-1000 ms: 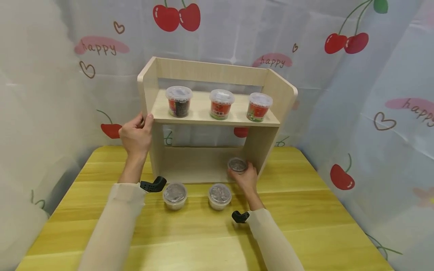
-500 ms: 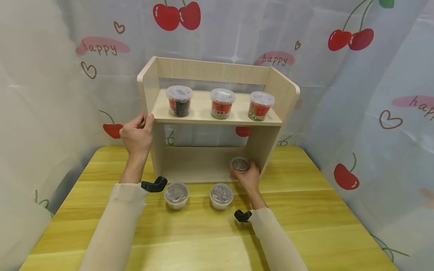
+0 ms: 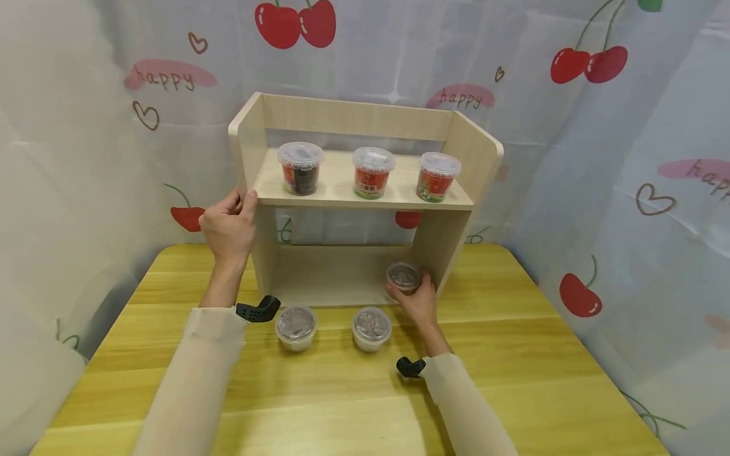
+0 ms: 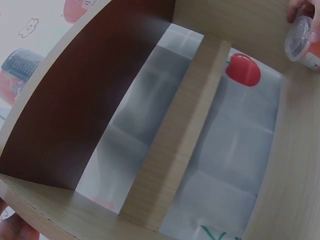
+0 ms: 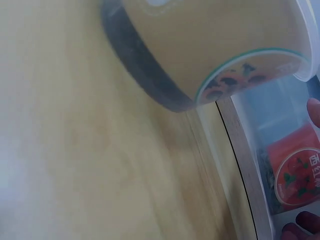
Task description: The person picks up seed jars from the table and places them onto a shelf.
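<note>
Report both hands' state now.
Left hand: gripping the pale wooden two-tier shelf at its left side.
Right hand: holding a round, red-labelled, clear-lidded plastic cup.

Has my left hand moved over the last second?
No. In the head view, your left hand grips the wooden shelf at the same spot on its left side.

1. Site: an indoor tabletop area backed by hung fabric; whether home, shop or studio cannot be determined.
2. Enclosure: a creased, pale fabric hanging (image 3: 365, 69) spans the upper frame and right side, printed with cherries, hearts and the word "happy". It runs down the left edge, largely plain there.
3. Furniture: a yellow wood-grain table (image 3: 319, 405) fills the lower frame; a light wooden shelf unit (image 3: 356, 117) stands mid-frame.
4. Goods: labelled, lidded cups (image 3: 371, 180) line its upper board, display-fashion.
</note>
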Tool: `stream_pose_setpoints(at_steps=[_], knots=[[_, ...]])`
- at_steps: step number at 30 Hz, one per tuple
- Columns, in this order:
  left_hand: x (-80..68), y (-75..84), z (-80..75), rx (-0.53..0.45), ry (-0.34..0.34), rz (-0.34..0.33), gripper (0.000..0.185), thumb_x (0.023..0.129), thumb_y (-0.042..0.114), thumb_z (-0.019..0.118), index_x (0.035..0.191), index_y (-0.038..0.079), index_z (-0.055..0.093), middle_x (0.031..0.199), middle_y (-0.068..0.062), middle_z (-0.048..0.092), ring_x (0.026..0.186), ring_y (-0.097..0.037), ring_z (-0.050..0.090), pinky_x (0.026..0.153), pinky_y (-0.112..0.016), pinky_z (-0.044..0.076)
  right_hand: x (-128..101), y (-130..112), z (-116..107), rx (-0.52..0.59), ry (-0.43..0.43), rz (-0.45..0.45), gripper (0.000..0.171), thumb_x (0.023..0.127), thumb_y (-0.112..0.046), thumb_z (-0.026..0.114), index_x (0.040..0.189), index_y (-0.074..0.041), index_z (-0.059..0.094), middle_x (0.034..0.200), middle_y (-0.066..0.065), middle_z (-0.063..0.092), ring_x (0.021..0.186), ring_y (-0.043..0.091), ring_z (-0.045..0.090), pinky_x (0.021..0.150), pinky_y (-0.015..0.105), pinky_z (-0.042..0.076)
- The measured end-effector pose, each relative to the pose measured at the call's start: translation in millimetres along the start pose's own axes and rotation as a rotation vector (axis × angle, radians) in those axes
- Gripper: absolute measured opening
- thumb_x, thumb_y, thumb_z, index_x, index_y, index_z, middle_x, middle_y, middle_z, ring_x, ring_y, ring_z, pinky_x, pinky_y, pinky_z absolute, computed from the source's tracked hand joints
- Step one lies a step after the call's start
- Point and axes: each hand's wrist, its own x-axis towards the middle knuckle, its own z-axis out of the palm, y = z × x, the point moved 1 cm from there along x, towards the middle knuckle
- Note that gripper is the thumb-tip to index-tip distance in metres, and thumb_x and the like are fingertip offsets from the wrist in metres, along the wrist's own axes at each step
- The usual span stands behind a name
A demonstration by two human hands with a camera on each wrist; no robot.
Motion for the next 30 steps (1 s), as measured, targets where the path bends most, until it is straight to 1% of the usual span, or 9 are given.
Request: stream_pose_setpoints(at_steps=[3, 7, 12, 16, 19, 25, 30], knots=[[0.4, 0.8, -0.6, 0.003, -0.002, -0.010, 0.038, 0.094, 0.032, 0.066, 0.116, 0.002, 0.072, 0.108, -0.013, 0.072, 0.093, -0.024, 0.072, 0.073, -0.016, 0.053, -2.8, 0.1, -3.0, -0.003, -0.015, -0.018, 0.099, 0.075, -0.036, 0.084, 0.148, 0.006, 0.032, 0.137, 0.035, 0.046, 0.126, 0.046, 0.046, 0.105, 0.054, 0.038], [0.7, 1.3, -0.4, 0.004, -0.004, -0.016, 0.038, 0.094, 0.033, 0.065, 0.117, 0.003, 0.072, 0.108, -0.012, 0.072, 0.094, -0.024, 0.072, 0.074, -0.017, 0.053, -7.0, -0.4, -6.6, 0.000, -0.033, -0.018, 0.101, 0.076, -0.036, 0.084, 0.149, 0.007, 0.029, 0.140, 0.035, 0.044, 0.129, 0.046, 0.045, 0.107, 0.053, 0.036], [1.4, -0.3, -1.0, 0.001, 0.007, -0.019, 0.038, 0.092, 0.032, 0.067, 0.117, 0.003, 0.071, 0.111, -0.013, 0.070, 0.097, -0.023, 0.071, 0.076, -0.019, 0.054, -13.9, 0.0, -8.9, 0.022, -0.047, -0.039, 0.101, 0.077, -0.033, 0.085, 0.149, 0.008, 0.028, 0.142, 0.034, 0.043, 0.129, 0.045, 0.046, 0.106, 0.052, 0.039], [1.2, -0.7, -1.6, 0.010, 0.007, -0.020, 0.038, 0.092, 0.032, 0.067, 0.116, 0.004, 0.071, 0.110, -0.013, 0.070, 0.096, -0.022, 0.071, 0.076, -0.017, 0.053, -21.6, 1.4, -10.6, 0.036, -0.042, -0.061, 0.102, 0.076, -0.031, 0.086, 0.149, 0.010, 0.028, 0.142, 0.035, 0.041, 0.128, 0.046, 0.046, 0.105, 0.053, 0.040], [0.8, -0.4, -1.8, 0.011, 0.006, -0.022, 0.038, 0.092, 0.032, 0.068, 0.116, 0.004, 0.072, 0.109, -0.013, 0.071, 0.095, -0.022, 0.071, 0.075, -0.015, 0.053, -27.9, 1.2, -12.5, 0.048, -0.038, -0.058, 0.101, 0.076, -0.031, 0.086, 0.149, 0.009, 0.028, 0.143, 0.034, 0.041, 0.127, 0.046, 0.047, 0.104, 0.053, 0.041], [0.7, 1.0, -1.5, 0.001, 0.003, -0.028, 0.038, 0.091, 0.032, 0.068, 0.116, 0.003, 0.072, 0.109, -0.014, 0.071, 0.094, -0.023, 0.071, 0.073, -0.014, 0.052, -40.9, -0.7, -17.7, 0.088, -0.021, -0.012, 0.098, 0.079, -0.033, 0.084, 0.151, 0.003, 0.028, 0.136, 0.029, 0.045, 0.120, 0.043, 0.049, 0.101, 0.051, 0.043], [1.6, 0.3, -1.2, -0.004, 0.012, -0.021, 0.038, 0.091, 0.032, 0.068, 0.115, 0.003, 0.072, 0.107, -0.015, 0.071, 0.094, -0.024, 0.072, 0.072, -0.012, 0.051, -50.0, -0.8, -21.5, 0.085, 0.006, -0.006, 0.092, 0.080, -0.032, 0.082, 0.150, 0.001, 0.032, 0.128, 0.026, 0.049, 0.114, 0.041, 0.053, 0.097, 0.051, 0.045]])
